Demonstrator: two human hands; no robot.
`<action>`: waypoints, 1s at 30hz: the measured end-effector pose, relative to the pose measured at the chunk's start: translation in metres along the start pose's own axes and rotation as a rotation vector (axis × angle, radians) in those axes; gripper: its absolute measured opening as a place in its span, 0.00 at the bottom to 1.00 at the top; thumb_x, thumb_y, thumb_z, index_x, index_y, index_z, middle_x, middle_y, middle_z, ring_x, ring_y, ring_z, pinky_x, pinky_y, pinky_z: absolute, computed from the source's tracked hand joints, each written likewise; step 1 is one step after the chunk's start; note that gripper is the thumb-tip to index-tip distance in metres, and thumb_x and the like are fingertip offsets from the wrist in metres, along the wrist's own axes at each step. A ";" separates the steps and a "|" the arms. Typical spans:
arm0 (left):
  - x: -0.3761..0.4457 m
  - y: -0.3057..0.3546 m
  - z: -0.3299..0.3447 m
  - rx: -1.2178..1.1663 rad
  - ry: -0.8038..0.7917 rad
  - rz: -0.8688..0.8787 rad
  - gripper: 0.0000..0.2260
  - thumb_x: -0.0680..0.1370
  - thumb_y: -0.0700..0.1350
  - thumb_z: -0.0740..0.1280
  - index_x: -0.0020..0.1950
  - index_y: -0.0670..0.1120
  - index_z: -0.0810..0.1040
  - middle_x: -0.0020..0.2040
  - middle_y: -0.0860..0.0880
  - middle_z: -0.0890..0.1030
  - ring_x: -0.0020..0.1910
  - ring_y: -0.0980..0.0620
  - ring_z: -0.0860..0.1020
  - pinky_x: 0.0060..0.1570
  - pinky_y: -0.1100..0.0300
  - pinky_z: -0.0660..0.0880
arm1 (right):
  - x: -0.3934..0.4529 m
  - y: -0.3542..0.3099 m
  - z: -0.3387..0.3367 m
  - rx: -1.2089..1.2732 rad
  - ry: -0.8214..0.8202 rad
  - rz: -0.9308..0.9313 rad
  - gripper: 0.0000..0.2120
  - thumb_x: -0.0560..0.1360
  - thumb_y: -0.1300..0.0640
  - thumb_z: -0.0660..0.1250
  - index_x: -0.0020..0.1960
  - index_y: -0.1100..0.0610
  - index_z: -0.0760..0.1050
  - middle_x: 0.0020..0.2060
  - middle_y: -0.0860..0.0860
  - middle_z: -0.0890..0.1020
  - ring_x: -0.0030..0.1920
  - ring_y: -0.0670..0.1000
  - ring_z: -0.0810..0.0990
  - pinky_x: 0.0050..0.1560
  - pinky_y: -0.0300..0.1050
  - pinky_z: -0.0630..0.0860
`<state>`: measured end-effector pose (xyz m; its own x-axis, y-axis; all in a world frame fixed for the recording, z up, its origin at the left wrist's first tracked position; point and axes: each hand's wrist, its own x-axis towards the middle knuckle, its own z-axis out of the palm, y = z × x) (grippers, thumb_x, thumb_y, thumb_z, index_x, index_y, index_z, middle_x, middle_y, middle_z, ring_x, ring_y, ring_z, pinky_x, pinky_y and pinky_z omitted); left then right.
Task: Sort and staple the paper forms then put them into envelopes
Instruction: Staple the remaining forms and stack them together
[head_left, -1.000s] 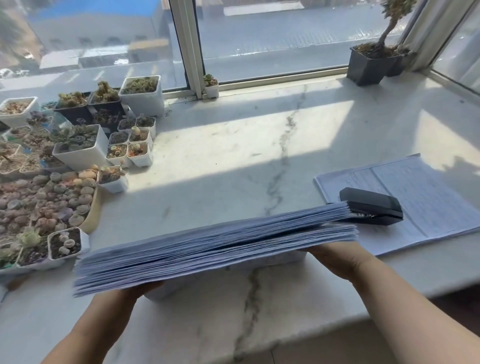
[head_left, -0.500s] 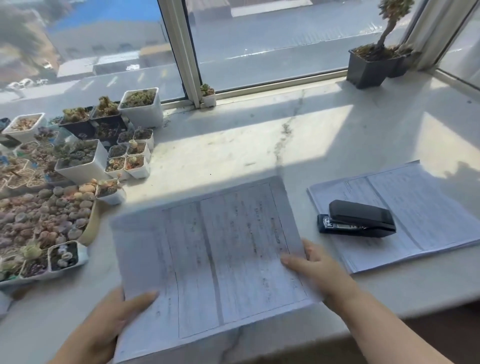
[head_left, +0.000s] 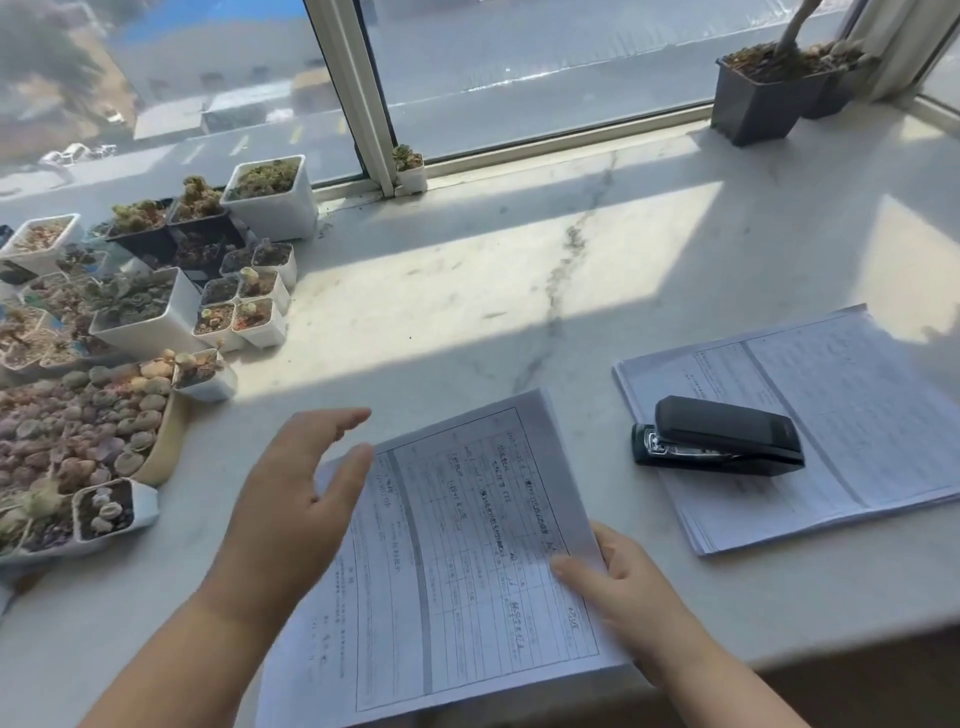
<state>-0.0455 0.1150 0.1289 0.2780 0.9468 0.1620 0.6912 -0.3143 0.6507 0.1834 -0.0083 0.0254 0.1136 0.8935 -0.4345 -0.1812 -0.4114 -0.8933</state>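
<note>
**Stack down on the sill, left hand lifted off**

Since a moment ago, your left hand (head_left: 296, 499) has come off the lower left corner of the paper forms (head_left: 467, 561) and now hovers above their left edge with fingers spread and relaxed, holding nothing. Half a second back it was still pinching that corner. Your right hand (head_left: 618, 587) keeps its place on the right edge of the forms, thumb on top of the sheet and fingers curled round the edge, so it is gripping the stack.

The forms lie on the marble sill (head_left: 467, 291) in front of you, their near end hanging a little over the front edge. A second pile of forms (head_left: 852, 415) sits well apart to the right, with the black stapler (head_left: 719, 436) resting on its left part, untouched by either hand.

As for progress, you look to be at the very start. Whether either pile has been sorted cannot be told from here, no staple is visible in any sheet, and no envelope is in view at all. Sorting, stapling and stuffing all appear to remain ahead of you.

Succulent pots (head_left: 156, 322) crowd the left of the sill, near the forms but not touching them.
</note>
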 end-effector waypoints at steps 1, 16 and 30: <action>0.014 0.014 0.013 -0.008 -0.084 0.099 0.16 0.78 0.55 0.60 0.65 0.55 0.72 0.59 0.64 0.72 0.58 0.69 0.69 0.60 0.73 0.64 | 0.000 0.000 -0.001 -0.008 -0.004 -0.008 0.16 0.69 0.56 0.66 0.56 0.56 0.80 0.51 0.52 0.85 0.54 0.55 0.83 0.60 0.59 0.76; 0.065 0.026 0.108 0.107 -0.418 0.100 0.21 0.76 0.60 0.51 0.43 0.46 0.75 0.36 0.50 0.78 0.38 0.50 0.76 0.42 0.52 0.72 | 0.003 0.005 -0.022 -0.194 -0.128 -0.091 0.15 0.72 0.50 0.66 0.58 0.45 0.80 0.54 0.45 0.84 0.56 0.46 0.82 0.61 0.49 0.76; 0.053 0.002 0.134 -0.069 -0.307 0.228 0.19 0.78 0.59 0.49 0.42 0.47 0.71 0.34 0.53 0.73 0.35 0.54 0.71 0.39 0.57 0.68 | 0.000 -0.008 -0.016 -0.339 0.016 0.004 0.17 0.66 0.45 0.69 0.54 0.44 0.76 0.49 0.42 0.84 0.49 0.42 0.82 0.55 0.48 0.78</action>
<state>0.0605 0.1552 0.0394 0.6135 0.7850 0.0856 0.5451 -0.4994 0.6734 0.2005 -0.0080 0.0303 0.1289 0.8901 -0.4372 0.1536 -0.4535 -0.8779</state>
